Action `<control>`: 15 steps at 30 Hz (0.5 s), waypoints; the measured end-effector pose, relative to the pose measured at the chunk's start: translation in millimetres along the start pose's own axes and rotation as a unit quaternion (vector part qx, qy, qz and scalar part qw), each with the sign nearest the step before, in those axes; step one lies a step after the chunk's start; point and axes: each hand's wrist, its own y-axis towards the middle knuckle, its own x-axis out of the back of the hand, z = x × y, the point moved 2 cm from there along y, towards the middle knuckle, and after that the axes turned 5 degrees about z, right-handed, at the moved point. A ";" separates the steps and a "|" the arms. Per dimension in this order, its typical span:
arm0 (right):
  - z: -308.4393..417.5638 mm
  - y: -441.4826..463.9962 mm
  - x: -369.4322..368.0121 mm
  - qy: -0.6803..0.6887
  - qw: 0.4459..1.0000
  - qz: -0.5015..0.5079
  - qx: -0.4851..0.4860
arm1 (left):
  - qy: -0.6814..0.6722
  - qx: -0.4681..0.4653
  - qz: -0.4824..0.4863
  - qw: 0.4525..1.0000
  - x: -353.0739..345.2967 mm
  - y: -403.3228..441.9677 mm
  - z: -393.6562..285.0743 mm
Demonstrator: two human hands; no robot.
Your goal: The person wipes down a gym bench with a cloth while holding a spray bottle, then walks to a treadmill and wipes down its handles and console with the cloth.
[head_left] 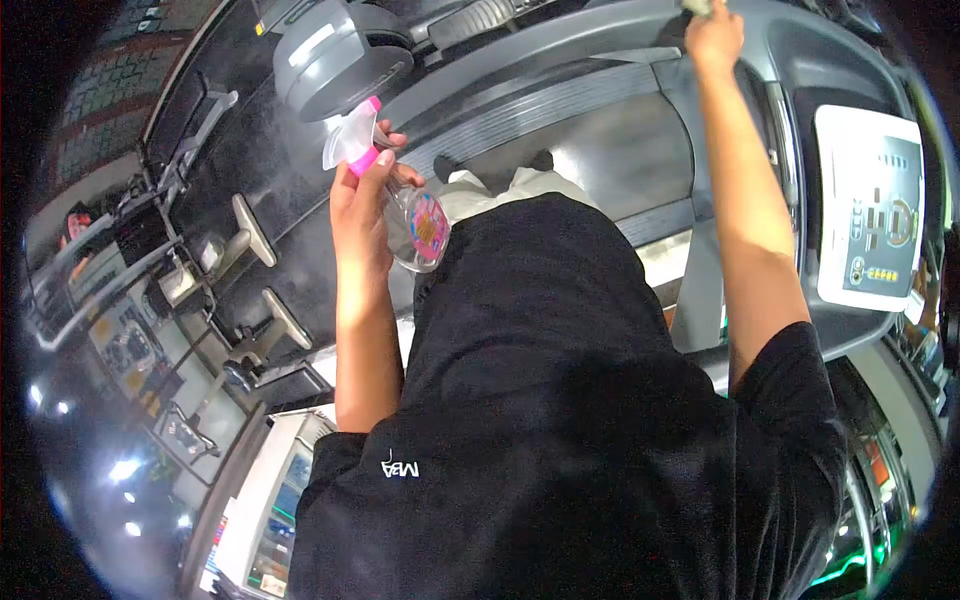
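Note:
My left hand is wrapped round the neck of a clear spray bottle with a pink collar, a pink-and-white trigger head and a colourful label. The bottle is tilted, its nozzle toward the upper left. At the top right, my right arm stretches out to the grey treadmill frame. My right hand is closed on a pale cloth there, only a small part of which shows at the picture's edge.
A white treadmill console with buttons is at the right. The treadmill belt lies around my feet. A rounded grey machine housing stands at the upper left, with other gym equipment on the dark floor. A glass-fronted white cabinet is at the lower left.

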 end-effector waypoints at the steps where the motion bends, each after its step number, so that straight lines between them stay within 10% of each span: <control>1: 42.8 -18.4 21.0 -0.038 0.998 0.031 -0.025 | -0.007 0.001 -0.002 1.000 0.0 -1.1 0.9; 7: 131.0 -108.2 -20.9 -0.101 0.987 0.061 0.106 | 0.000 -0.020 -0.020 1.000 13.4 0.7 -4.8; 15: 224.3 -190.5 -38.6 0.139 0.913 0.278 0.265 | 0.010 0.005 0.028 1.000 39.6 20.4 -12.5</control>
